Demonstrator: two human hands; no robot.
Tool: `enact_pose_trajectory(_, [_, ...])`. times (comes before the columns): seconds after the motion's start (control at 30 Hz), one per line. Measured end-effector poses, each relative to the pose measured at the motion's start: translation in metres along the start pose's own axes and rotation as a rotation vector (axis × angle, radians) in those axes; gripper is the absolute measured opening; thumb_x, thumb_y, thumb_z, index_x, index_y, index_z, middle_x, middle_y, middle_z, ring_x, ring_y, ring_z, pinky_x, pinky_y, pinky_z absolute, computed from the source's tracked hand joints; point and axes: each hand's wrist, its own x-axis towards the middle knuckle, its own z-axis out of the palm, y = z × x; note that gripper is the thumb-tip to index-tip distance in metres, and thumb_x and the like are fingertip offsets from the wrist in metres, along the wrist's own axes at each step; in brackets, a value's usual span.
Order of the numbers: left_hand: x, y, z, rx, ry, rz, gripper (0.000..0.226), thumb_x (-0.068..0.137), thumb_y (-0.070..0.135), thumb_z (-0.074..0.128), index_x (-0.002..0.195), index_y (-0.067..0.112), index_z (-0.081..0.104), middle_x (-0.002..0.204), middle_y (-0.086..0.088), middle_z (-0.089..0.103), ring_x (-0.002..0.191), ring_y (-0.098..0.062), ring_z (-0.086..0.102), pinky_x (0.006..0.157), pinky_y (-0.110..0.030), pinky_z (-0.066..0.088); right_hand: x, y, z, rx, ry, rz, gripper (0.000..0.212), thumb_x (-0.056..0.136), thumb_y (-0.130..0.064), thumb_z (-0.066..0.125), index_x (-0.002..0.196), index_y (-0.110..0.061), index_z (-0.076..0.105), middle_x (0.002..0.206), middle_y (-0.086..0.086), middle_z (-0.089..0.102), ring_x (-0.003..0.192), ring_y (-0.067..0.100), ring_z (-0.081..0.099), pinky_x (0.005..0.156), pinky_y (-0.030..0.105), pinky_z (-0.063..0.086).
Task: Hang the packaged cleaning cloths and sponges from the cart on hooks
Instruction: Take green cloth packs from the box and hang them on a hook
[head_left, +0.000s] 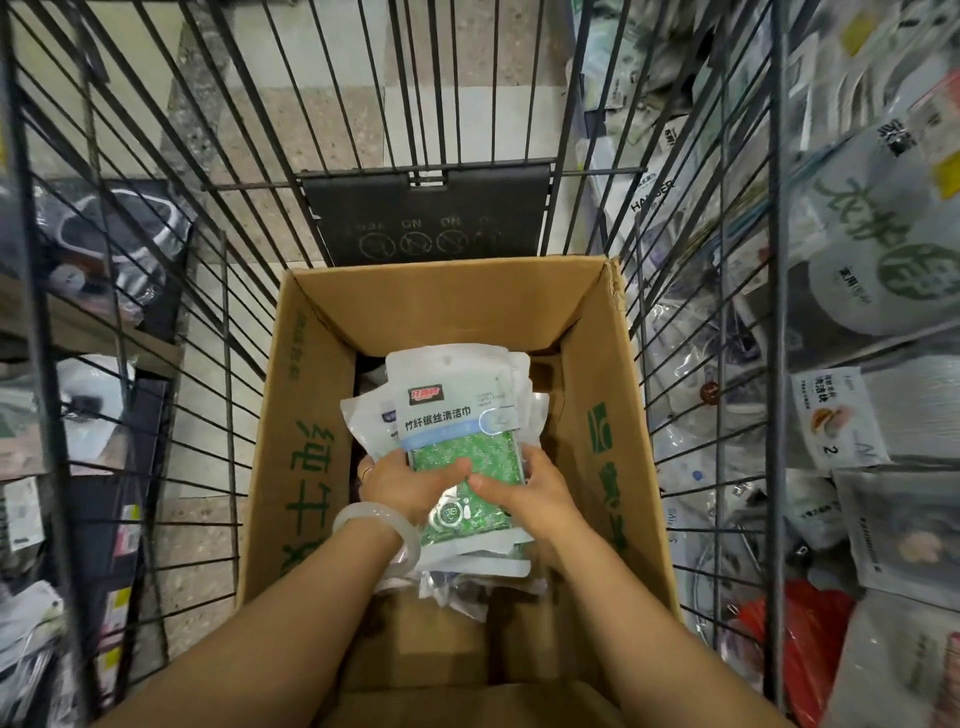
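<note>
Pick-up step: both hands — left hand (410, 480), right hand (524, 491) — have fingers wrapped around a stack of packs (457, 415) inside the box (597, 415) in the cart (156, 312). Next — lift clear, find a hook.

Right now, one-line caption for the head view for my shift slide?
Both hands, left and right, grip a stack of packaged cleaning cloths inside a cardboard box in the wire cart.
</note>
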Motion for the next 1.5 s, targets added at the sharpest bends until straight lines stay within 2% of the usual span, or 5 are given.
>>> enact_pose_trajectory(0.27, [-0.04, 0.043, -0.032, -0.137, -0.01, 0.225, 0.062, 0.072, 0.038, 0.078, 0.114, 0.003, 0.048, 0.109, -0.011, 0.063, 0.084, -0.02, 0.061, 0.068, -0.029, 0.051, -0.036, -0.062, -0.002, 0.056, -0.02, -0.201, 0.059, 0.07, -0.006, 0.079, 0.119, -0.02, 0.05, 0.109, -0.001, 0.065, 0.094, 0.011, 0.065, 0.069, 0.02, 0.053])
enact_pose_trajectory(0.43, [-0.067, 0.099, -0.068, -0.11, -0.203, 0.463, 0.071, 0.073, 0.028, 0.078, 0.131, 0.006, 0.042, 0.127, -0.011, 0.058, 0.114, -0.027, 0.059, 0.099, -0.047, 0.047, -0.072, -0.11, -0.008, 0.062, -0.015, -0.387, 0.057, 0.07, -0.003, 0.077, 0.117, -0.021, 0.05, 0.1, -0.009, 0.065, 0.081, 0.002, 0.067, 0.065, 0.018, 0.055])
enact_pose_trajectory(0.93, [-0.227, 0.174, -0.07, -0.134, -0.322, 0.929, 0.081, 0.066, 0.023, 0.083, 0.13, 0.02, 0.033, 0.124, 0.004, 0.053, 0.113, -0.015, 0.056, 0.096, -0.034, 0.049, -0.258, -0.157, -0.071, -0.028, 0.235, -0.744, 0.061, 0.072, -0.024, 0.078, 0.126, -0.024, 0.05, 0.124, -0.002, 0.061, 0.116, 0.019, 0.059, 0.096, 0.037, 0.05])
enact_pose_trajectory(1.07, [-0.291, 0.178, -0.054, -0.127, -0.375, 1.096, 0.088, 0.052, 0.035, 0.084, 0.125, 0.022, 0.036, 0.114, 0.014, 0.055, 0.1, 0.002, 0.055, 0.07, -0.009, 0.049, -0.329, -0.146, -0.097, -0.106, 0.44, -0.849, 0.06, 0.074, -0.041, 0.074, 0.124, -0.024, 0.047, 0.124, -0.011, 0.055, 0.113, 0.004, 0.053, 0.091, 0.02, 0.047])
enact_pose_trajectory(1.5, [-0.548, 0.118, 0.047, -0.102, -0.815, 1.357, 0.098, 0.051, 0.055, 0.072, 0.138, 0.036, 0.031, 0.136, 0.013, 0.049, 0.126, -0.013, 0.047, 0.098, -0.035, 0.047, -0.603, -0.009, -0.169, 0.079, 1.104, -1.093, 0.021, 0.076, -0.03, 0.073, 0.09, -0.023, 0.059, 0.089, -0.009, 0.066, 0.084, -0.001, 0.059, 0.071, 0.015, 0.046])
